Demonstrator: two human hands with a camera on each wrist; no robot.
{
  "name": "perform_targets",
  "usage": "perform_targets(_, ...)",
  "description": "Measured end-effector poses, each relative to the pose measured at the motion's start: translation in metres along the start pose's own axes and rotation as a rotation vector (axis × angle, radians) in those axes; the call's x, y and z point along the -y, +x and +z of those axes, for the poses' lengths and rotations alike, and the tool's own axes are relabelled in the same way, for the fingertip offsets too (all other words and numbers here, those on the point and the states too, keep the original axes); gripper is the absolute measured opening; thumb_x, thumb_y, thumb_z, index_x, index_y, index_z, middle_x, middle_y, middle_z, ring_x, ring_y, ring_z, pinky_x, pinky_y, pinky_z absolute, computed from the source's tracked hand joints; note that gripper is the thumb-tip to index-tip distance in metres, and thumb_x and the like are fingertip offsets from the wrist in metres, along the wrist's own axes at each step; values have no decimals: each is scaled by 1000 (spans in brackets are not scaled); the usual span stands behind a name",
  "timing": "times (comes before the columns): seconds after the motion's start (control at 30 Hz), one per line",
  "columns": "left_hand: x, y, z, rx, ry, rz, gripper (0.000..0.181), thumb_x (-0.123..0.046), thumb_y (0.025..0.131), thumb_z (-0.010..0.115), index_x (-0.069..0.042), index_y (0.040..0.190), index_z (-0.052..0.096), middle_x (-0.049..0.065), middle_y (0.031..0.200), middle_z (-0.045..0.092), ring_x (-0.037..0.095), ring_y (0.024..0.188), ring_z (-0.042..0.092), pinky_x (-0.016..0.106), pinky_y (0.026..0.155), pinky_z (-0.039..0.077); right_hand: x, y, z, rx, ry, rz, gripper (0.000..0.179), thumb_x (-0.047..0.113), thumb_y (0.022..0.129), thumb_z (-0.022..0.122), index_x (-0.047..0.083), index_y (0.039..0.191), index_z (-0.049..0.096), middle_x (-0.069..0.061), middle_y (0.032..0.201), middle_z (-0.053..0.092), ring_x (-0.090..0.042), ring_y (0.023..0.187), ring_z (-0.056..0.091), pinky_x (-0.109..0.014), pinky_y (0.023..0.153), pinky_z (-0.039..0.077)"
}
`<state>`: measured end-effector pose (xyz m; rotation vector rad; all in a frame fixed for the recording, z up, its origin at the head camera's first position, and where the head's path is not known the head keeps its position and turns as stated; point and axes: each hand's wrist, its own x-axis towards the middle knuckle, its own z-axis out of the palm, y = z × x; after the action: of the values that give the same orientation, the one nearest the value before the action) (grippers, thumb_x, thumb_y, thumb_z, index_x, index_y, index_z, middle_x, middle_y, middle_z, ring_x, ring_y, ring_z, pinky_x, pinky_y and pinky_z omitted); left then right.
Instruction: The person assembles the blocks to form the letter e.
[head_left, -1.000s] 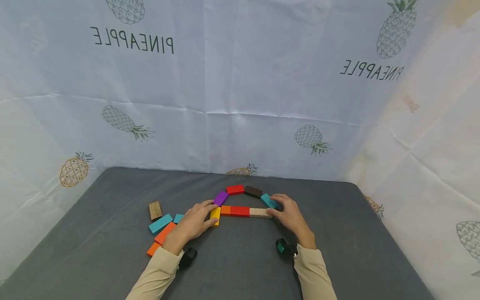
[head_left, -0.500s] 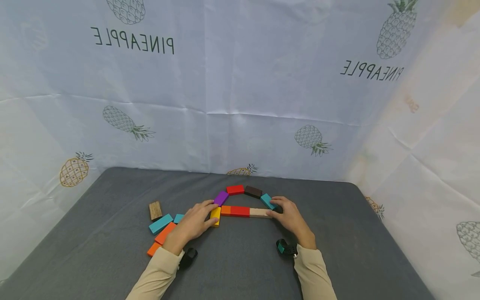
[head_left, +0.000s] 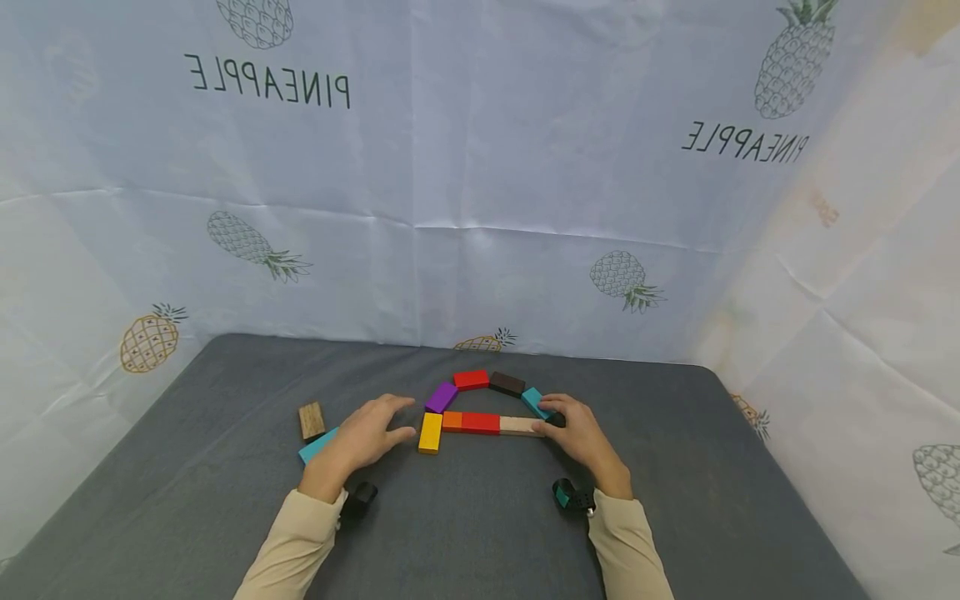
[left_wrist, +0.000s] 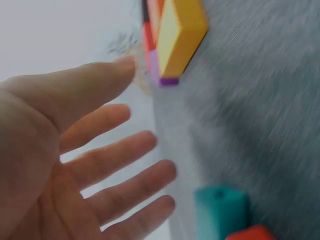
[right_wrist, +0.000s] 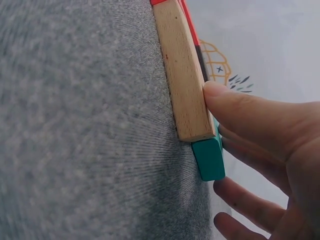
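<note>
My left hand (head_left: 363, 437) hovers with spread fingers left of the yellow block (head_left: 431, 433), holding nothing. The left wrist view shows its thumb and fingers apart from that yellow block (left_wrist: 182, 37). My right hand (head_left: 577, 433) has thumb and fingers around a blue block (head_left: 534, 402), whose end (right_wrist: 209, 160) juts past the plain wooden block (right_wrist: 185, 75); the thumb lies along the wooden block's edge. An orange block (head_left: 452, 422), a red block (head_left: 480, 423) and the plain wooden block form a row. Behind them, purple (head_left: 442, 397), red (head_left: 471, 380) and dark brown (head_left: 507, 383) blocks form an arc with the blue one.
A grainy brown block (head_left: 311, 422) and a blue block (head_left: 317, 447) lie at the left, partly behind my left hand. In the left wrist view, a teal block (left_wrist: 220, 212) and an orange-red one (left_wrist: 252, 233) are near the fingers. A pineapple-print curtain (head_left: 495, 167) hangs behind the grey table (head_left: 465, 525).
My left hand has let go of the yellow block and moved left, now covering the orange blocks. Under my right hand the blue block turned slightly early on; that hand has barely moved since.
</note>
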<state>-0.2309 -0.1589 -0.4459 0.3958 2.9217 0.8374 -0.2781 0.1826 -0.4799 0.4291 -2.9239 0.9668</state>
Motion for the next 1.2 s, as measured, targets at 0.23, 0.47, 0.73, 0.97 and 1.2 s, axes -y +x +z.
perform_targets(0.23, 7, -6, -17, 43, -42, -45, 51, -18, 95, 67, -3, 142, 52, 23, 138, 56, 40, 127, 53, 56, 102, 46, 0, -1, -1, 0, 4, 1, 40, 22, 90, 73, 2, 124, 68, -17, 137, 59, -40, 131, 51, -58, 108, 41)
perform_targets(0.47, 10, -9, -21, 53, -38, -54, 46, -16, 92, 71, -1, 134, 58, 21, 125, 62, 36, 113, 59, 52, 94, 51, 0, -1, -1, 12, 18, 15, 42, 23, 90, 74, 2, 126, 67, -17, 138, 58, -41, 132, 50, -59, 109, 39)
perform_targets(0.73, 8, -12, -25, 49, -10, -72, 36, -14, 91, 72, -2, 123, 64, 16, 115, 65, 32, 106, 62, 49, 89, 53, 0, -1, -1, 7, 23, 17, 43, 23, 89, 75, 2, 125, 68, -17, 138, 59, -41, 133, 50, -59, 109, 39)
perform_targets(0.97, 14, -25, -27, 51, -1, -104, 32, -9, 89, 73, 0, 118, 64, 14, 110, 65, 30, 103, 62, 46, 85, 54, 3, 0, -1, 22, 19, 35, 44, 23, 89, 75, 2, 127, 67, -18, 139, 57, -42, 134, 48, -59, 110, 38)
perform_targets(1.2, 23, -36, -28, 53, -3, -99, 33, -7, 86, 75, -1, 116, 64, 14, 107, 65, 30, 99, 63, 44, 81, 54, 1, 0, -2, 10, 18, 21, 42, 22, 89, 74, 2, 125, 68, -17, 138, 59, -41, 133, 50, -59, 109, 39)
